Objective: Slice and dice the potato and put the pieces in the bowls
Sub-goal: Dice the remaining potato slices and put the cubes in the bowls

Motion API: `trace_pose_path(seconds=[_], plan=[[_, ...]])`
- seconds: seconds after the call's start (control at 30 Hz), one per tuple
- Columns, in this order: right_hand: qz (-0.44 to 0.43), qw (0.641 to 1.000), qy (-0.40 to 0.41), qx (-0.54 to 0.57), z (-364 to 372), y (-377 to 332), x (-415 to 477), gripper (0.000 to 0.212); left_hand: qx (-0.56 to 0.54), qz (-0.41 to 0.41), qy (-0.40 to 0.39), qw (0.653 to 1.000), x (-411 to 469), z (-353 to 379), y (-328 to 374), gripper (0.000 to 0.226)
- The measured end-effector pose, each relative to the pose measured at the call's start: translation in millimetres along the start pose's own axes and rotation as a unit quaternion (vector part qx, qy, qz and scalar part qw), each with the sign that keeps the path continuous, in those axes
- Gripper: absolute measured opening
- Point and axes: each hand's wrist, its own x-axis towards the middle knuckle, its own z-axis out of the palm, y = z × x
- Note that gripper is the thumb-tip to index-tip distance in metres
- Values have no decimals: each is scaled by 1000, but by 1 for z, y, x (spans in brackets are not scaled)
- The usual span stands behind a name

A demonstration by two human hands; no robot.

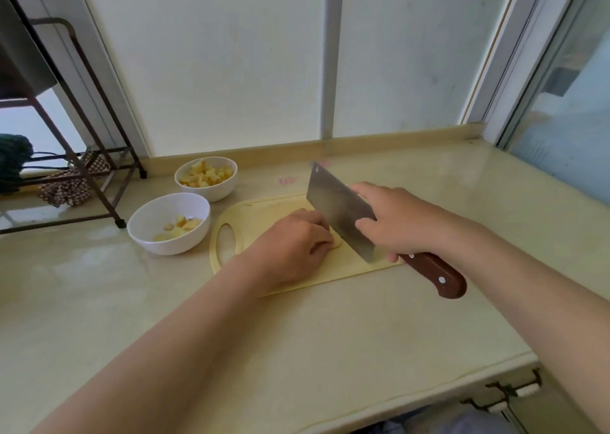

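Observation:
A pale yellow cutting board [231, 235] lies on the counter. My left hand [290, 245] presses down on a potato piece [337, 241], which shows only as a thin pale edge past my fingertips. My right hand [399, 219] grips a cleaver [340, 210] by its brown wooden handle, forefinger along the blade's spine. The blade stands edge-down on the board right beside my left fingers. Two white bowls stand left of the board: the near bowl [145, 225] holds a few potato cubes, the far bowl [227, 186] holds many more.
A dark metal rack [99, 169] stands at the counter's left end with a patterned cloth [66, 189] under it. A frosted window runs along the back. The counter's front edge [429, 397] drops off at the lower right, with hooks beneath it.

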Motion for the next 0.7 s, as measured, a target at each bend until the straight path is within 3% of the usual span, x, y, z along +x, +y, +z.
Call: trace_pose_path(seconds=[0.1, 0.23, 0.7], plan=[[21, 998, -63, 16, -2, -5, 2, 72, -6, 20, 17, 1000, 1, 7, -2, 16], [18, 998, -64, 0, -5, -13, 2, 93, -40, 10, 45, 998, -3, 10, -7, 14], [16, 999, -46, -18, -4, -16, -18, 82, -61, 5, 61, 996, -4, 10, -8, 11]])
